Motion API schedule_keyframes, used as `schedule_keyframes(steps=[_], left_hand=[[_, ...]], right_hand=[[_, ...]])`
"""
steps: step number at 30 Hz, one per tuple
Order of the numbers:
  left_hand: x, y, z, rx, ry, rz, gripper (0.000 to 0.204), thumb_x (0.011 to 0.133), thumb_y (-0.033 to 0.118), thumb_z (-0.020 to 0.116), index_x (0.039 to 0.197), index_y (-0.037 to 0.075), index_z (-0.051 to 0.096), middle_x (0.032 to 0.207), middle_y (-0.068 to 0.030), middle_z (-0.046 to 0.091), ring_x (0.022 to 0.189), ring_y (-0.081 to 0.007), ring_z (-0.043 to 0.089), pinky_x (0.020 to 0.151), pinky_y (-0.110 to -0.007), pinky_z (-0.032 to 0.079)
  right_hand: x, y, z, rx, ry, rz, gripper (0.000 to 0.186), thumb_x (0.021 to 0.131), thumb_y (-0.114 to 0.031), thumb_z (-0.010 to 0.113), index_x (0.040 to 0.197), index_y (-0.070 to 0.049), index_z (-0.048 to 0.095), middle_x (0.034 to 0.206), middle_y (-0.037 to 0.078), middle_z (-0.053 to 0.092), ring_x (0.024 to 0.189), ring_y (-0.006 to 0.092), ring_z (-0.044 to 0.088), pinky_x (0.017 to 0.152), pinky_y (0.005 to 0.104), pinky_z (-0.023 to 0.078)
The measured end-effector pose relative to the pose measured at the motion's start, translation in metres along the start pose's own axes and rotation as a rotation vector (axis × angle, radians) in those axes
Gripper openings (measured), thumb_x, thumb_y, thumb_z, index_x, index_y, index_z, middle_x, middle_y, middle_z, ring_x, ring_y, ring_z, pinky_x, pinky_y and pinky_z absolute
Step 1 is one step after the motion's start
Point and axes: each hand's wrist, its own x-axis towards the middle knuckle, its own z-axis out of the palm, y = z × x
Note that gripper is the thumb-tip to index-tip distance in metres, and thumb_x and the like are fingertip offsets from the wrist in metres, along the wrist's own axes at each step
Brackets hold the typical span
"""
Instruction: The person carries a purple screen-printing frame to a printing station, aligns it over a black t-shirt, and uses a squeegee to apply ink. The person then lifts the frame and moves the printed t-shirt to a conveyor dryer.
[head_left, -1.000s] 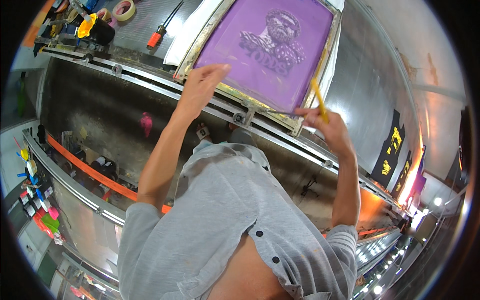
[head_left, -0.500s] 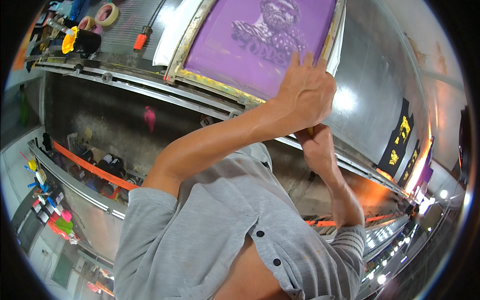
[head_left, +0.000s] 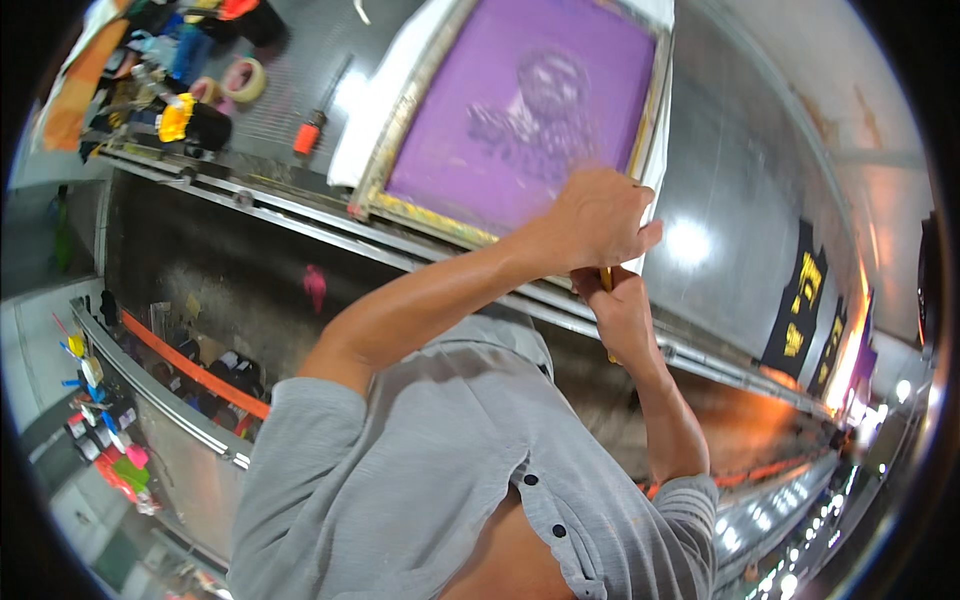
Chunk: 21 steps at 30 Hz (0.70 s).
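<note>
A framed printing screen (head_left: 374, 212) with purple mesh lies on the long metal table, a bearded-figure picture on it. Over the screen's near right corner is my left hand (head_left: 598, 215), its thumb standing apart and its fingers blurred over the mesh; nothing shows in it. Just below, at the table's near edge, my right hand (head_left: 625, 315) is closed around a slim yellow thing (head_left: 606, 279). Only short yellow bits of it show above and below the fist, so its kind cannot be made out. White material (head_left: 352, 160) sticks out under the frame.
Left of the screen lie an orange-handled tool (head_left: 307, 137), tape rolls (head_left: 244, 79) and a black container with a yellow rim (head_left: 205, 126). Black pieces with yellow print (head_left: 795, 305) lie farther right. A metal rail (head_left: 300, 222) runs along the table's near edge.
My left hand has shifted toward the screen's near edge, its fingers now blurred. The right hand still grips the yellow thing. The whole view has tilted, showing more of the screen and table.
</note>
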Motion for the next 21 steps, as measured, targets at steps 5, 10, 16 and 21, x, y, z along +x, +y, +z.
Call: schedule_keyframes(steps=[5,10,16,21], left_hand=[[-0.038,-0.048,-0.035,-0.449,0.298,0.005,0.064,0.090,0.043,0.068,0.136,0.000,0.053,0.139,-0.0225,0.053,0.122,-0.0329,0.058,0.098,-0.039,0.050],[-0.161,-0.181,-0.066,-0.522,0.702,-0.400,0.040,0.092,0.029,0.070,0.113,-0.005,0.068,0.098,-0.0096,0.071,0.086,-0.0120,0.064,0.072,-0.026,0.052],[-0.222,-0.249,-0.045,-0.574,0.776,-0.796,0.034,0.091,0.024,0.069,0.107,-0.006,0.071,0.094,-0.0075,0.070,0.085,-0.0120,0.061,0.079,-0.028,0.048],[-0.196,-0.288,-0.059,-0.517,0.725,-0.742,0.028,0.088,0.022,0.071,0.101,-0.002,0.073,0.085,-0.0046,0.070,0.078,-0.0099,0.061,0.069,-0.024,0.045]], right_hand=[[-0.001,0.003,-0.028,-0.075,0.050,-0.090,0.026,0.094,-0.022,0.062,0.096,0.002,0.071,0.098,0.013,0.072,0.090,0.0164,0.066,0.082,0.0318,0.051],[-0.040,0.002,-0.076,0.254,0.187,-0.192,0.051,0.102,-0.044,0.049,0.101,0.003,0.066,0.096,0.018,0.066,0.055,0.0122,0.059,0.045,0.0203,0.042],[-0.069,0.056,-0.106,0.832,0.309,-0.576,0.057,0.100,-0.055,0.045,0.089,-0.004,0.066,0.075,0.015,0.054,0.045,0.0135,0.040,0.044,0.0213,0.032],[-0.037,0.062,-0.095,0.748,-0.095,-0.423,0.045,0.094,-0.025,0.065,0.123,0.007,0.054,0.065,-0.002,0.043,0.047,0.0084,0.038,0.048,0.0216,0.028]])
